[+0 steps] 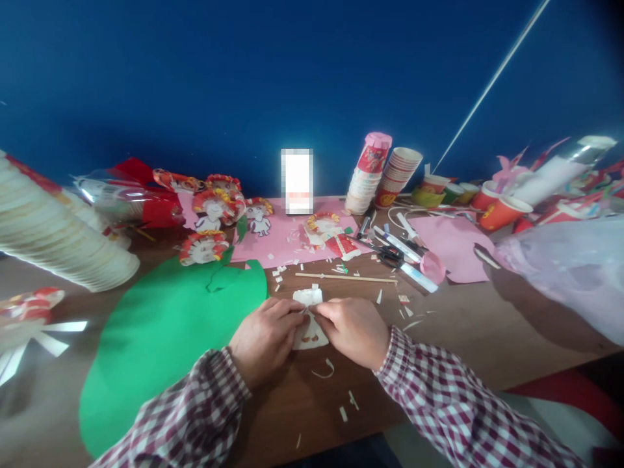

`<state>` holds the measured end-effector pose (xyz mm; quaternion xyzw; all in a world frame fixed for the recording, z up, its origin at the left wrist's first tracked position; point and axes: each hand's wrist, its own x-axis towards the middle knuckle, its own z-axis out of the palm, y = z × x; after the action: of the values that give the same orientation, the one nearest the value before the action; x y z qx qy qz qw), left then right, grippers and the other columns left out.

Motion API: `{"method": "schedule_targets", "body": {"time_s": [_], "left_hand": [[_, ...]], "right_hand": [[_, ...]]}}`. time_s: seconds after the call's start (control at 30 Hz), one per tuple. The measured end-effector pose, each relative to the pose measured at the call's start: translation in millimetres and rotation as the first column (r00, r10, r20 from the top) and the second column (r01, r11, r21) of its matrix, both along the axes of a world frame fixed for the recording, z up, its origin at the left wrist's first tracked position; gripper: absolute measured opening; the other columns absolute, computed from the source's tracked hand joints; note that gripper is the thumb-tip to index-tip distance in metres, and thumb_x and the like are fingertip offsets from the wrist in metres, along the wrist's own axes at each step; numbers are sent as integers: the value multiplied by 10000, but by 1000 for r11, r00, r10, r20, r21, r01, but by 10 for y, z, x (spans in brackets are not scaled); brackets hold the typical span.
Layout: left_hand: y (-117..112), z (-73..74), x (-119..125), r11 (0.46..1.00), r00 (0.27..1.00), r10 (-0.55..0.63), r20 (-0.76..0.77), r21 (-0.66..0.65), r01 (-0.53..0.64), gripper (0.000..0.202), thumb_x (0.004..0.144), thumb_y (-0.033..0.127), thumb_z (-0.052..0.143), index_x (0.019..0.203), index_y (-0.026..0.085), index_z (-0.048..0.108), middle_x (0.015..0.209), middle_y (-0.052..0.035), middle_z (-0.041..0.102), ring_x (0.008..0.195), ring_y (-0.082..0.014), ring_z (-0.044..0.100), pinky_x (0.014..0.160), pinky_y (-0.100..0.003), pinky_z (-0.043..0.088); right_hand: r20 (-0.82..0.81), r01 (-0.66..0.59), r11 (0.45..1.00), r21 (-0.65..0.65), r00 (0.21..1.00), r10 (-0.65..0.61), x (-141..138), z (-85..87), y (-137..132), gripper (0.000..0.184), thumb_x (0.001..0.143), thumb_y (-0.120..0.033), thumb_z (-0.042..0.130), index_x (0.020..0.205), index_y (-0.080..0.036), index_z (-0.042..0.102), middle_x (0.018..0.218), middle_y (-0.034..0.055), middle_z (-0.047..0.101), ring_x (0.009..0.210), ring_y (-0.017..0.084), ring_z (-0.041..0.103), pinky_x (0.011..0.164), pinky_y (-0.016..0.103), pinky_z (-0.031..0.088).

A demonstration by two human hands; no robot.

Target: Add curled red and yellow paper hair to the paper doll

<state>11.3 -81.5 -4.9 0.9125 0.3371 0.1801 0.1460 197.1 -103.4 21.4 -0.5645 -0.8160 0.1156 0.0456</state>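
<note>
My left hand [264, 339] and my right hand [355, 329] meet over a small white paper cut-out [309, 296] on the brown table [453, 331]. Both hands have their fingers curled and pinched on the cut-out, which shows red marks low down between the hands. Each arm wears a red and white checked sleeve. A thin wooden stick [346, 277] lies just beyond the hands. Small paper scraps lie scattered around them.
A large green paper sheet [160, 338] lies at the left, pink sheets [277, 240] behind. Paper-cup dolls [214, 208], stacked paper cups [385, 172], scissors and markers [394, 250], a stack of paper plates [58, 234] and a plastic bag [565, 273] ring the work spot.
</note>
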Motion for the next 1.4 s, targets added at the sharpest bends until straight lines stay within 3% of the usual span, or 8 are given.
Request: {"method": "schedule_targets", "body": {"time_s": [0.43,0.57,0.63,0.73,0.9,1.13,1.3,1.4], "left_hand": [[1,-21,-3,1000,1000,-6,24,-12,7,280,781,115,405,1006,203,547,1044,-45,559,916,-188,493,814,-371,418],[8,-9,0,993,982,116,152,-55,-108,349,805,103,353,1131,182,446,1018,-70,561,940,-181,503,821,-364,428],[12,8,-3,979,956,198,218,-102,-179,342,814,108,334,1134,174,432,1026,-79,545,909,-169,517,799,-344,444],[12,29,-12,969,940,232,249,-138,-203,324,813,115,334,1107,174,457,1030,-77,536,875,-160,528,775,-326,457],[4,10,-23,989,956,140,259,-73,-125,319,797,88,337,1043,179,519,1021,-74,555,978,-182,491,843,-354,422],[5,-17,-17,999,988,-38,150,25,34,296,755,74,403,971,174,578,991,-56,607,932,-192,505,835,-368,424],[-15,-8,1,994,994,-55,92,98,46,267,751,110,416,930,179,601,983,-68,613,1028,-226,470,867,-411,413],[-22,-20,0,997,992,-51,118,66,43,284,748,110,405,949,181,592,999,-81,604,979,-211,514,826,-391,441]], "right_hand": [[-24,7,1000,17,1000,-7,2,4,3,313,902,-332,316,920,-259,620,794,2,647,766,135,587,607,236,337],[-53,9,1000,-15,999,-10,1,24,18,299,896,-332,335,939,-260,622,847,6,655,828,127,588,675,226,362],[-76,8,1000,-19,997,-9,3,28,24,289,894,-330,343,953,-270,619,867,2,656,852,125,587,703,223,364],[-103,3,1000,-6,995,-4,9,28,26,280,891,-325,349,943,-280,620,868,-7,659,855,130,590,705,225,366],[-114,-2,1000,1,993,2,11,24,18,297,896,-326,334,920,-270,625,856,-2,660,838,130,590,688,220,364],[-81,8,1000,-11,997,-9,0,42,10,318,903,-327,312,924,-258,621,835,7,656,813,126,590,659,220,354],[-57,23,1000,-10,998,-23,-11,50,18,300,900,-324,324,951,-273,615,828,4,654,798,125,591,657,221,354],[-64,18,1000,-3,998,-18,-8,55,28,296,898,-322,327,938,-283,618,820,-3,657,785,126,595,646,218,357]]}}
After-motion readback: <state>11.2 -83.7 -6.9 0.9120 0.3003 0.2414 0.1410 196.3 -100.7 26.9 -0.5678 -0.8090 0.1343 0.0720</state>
